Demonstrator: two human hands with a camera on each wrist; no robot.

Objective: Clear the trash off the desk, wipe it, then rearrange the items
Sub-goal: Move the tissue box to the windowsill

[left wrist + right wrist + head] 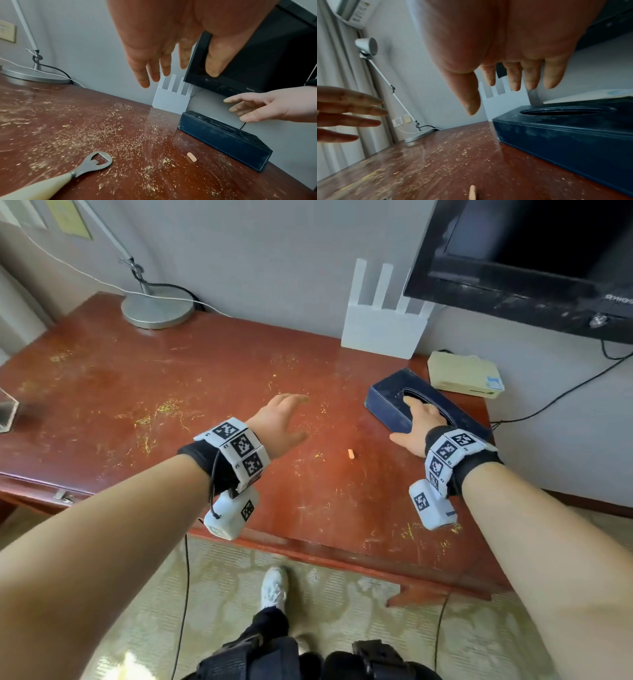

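The red-brown desk [102,371] is strewn with yellowish crumbs [164,407]. A small orange scrap [351,454] lies between my hands, also visible in the left wrist view [191,158]. My left hand [301,417] hovers open over the middle of the desk, holding nothing. My right hand [406,421] is open with straight fingers just above the near end of a dark blue tissue box [387,405]; in the left wrist view the right hand [254,108] floats above the box [223,140]. A bottle opener [96,162] with a cream handle lies under my left forearm.
A white router [380,333] and a cream box [462,374] stand against the wall behind the tissue box. A black monitor [531,251] hangs at upper right. A lamp base [157,309] with cables sits at back left; a glass object [7,412] is at the left edge.
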